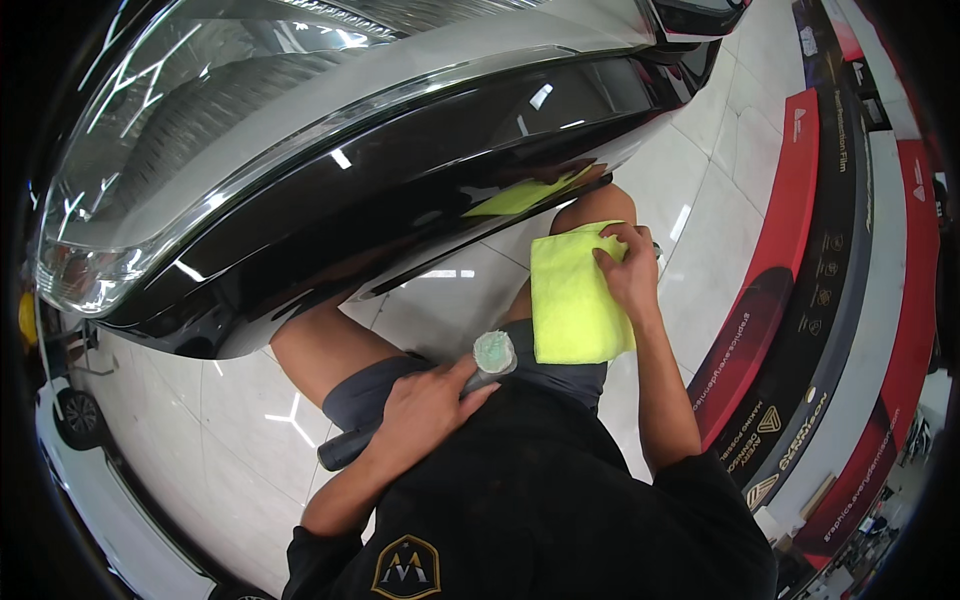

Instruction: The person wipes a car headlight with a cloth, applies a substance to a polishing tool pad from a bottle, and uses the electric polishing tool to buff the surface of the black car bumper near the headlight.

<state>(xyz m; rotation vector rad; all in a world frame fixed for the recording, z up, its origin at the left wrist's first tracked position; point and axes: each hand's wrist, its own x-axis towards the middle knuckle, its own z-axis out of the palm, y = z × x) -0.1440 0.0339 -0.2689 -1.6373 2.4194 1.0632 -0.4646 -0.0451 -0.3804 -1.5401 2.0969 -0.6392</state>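
In the head view, my left hand (424, 401) grips a dark handheld polisher (349, 448), held across my lap. Its round pad (494, 352) faces up, with pale green residue on a whitish surface. My right hand (628, 266) pinches the upper right corner of a folded bright yellow cloth (577, 300), which looks like microfibre and lies over my right thigh. In front of my knees is the glossy black body panel (420, 180) of a car, mirroring the cloth along its lower edge. Above it runs a large clear headlamp (225, 127).
Pale glossy tiles (217, 420) cover the floor. A white car (124, 510) stands at the left. Along the right run long red and black boxes (780, 247) bearing writing. Small items (874, 521) are cluttered at the lower right.
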